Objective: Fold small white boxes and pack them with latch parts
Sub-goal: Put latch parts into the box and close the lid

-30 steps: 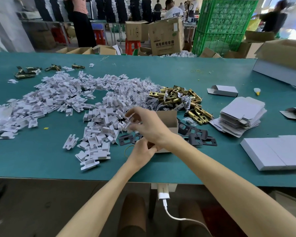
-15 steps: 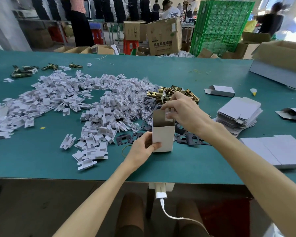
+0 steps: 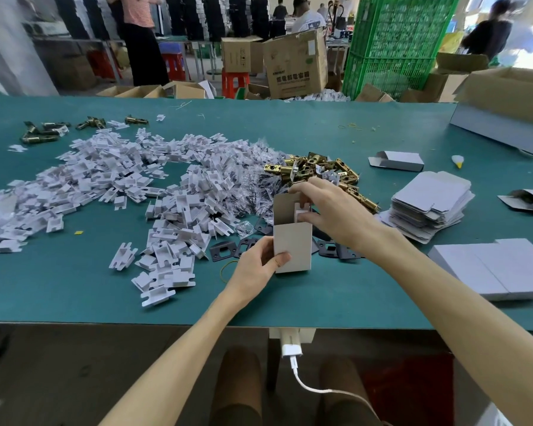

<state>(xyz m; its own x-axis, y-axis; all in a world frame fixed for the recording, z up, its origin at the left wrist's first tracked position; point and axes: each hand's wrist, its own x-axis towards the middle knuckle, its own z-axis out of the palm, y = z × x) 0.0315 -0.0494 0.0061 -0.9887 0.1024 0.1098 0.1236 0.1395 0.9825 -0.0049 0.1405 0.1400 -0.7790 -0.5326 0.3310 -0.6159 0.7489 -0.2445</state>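
Observation:
A small white box stands upright on the green table, its top flap open. My left hand grips its lower left side, thumb on the front face. My right hand pinches a white cardboard insert that sits partly inside the box's open top. Brass latch parts lie in a pile just behind the box. Dark metal plates lie around its base.
A wide heap of white cardboard inserts covers the table's left half. A stack of flat box blanks and folded white boxes lie to the right. A large carton stands far right. A yellow rubber band lies by my left hand.
My right hand came from the insert heap on the left to the box top with an insert. The box went from lying tipped to standing upright in my left hand.

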